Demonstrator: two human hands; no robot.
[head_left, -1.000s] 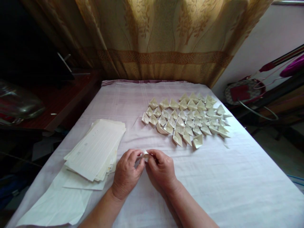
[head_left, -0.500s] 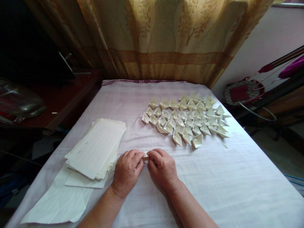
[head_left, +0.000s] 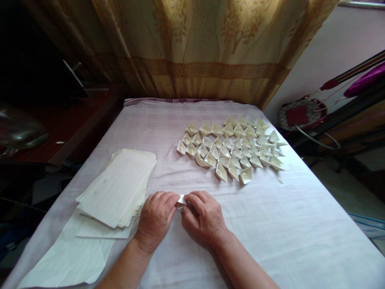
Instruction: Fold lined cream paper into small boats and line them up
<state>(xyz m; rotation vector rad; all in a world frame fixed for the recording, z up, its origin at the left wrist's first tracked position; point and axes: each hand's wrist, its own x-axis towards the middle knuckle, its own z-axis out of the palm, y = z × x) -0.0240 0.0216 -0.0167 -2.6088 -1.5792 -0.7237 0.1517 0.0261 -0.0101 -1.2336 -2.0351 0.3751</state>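
Between my fingertips is a small piece of folded white paper (head_left: pixel 181 200), mostly covered by the hands. My left hand (head_left: pixel 158 216) is closed, pinching its left side. From the right, my right hand (head_left: pixel 204 216) is closed on the other side of the same paper. Both hands are low over the cloth at the near middle of the table. Beyond them, to the right, several small folded paper boats (head_left: pixel 231 148) stand in close rows. A stack of lined paper sheets (head_left: pixel 117 188) lies to the left of my left hand.
A pale cloth (head_left: pixel 270 233) covers the table. Under the stack, a creased sheet (head_left: pixel 66 257) reaches toward the near left edge. A patterned curtain (head_left: pixel 195 52) hangs behind the far edge. A dark red desk (head_left: pixel 99 108) stands at the left, a bag (head_left: pixel 300 114) at the right.
The whole view has shifted slightly, with the table things a little further left. My fingers have changed their grip on the folded paper, and more of its white surface shows between them.
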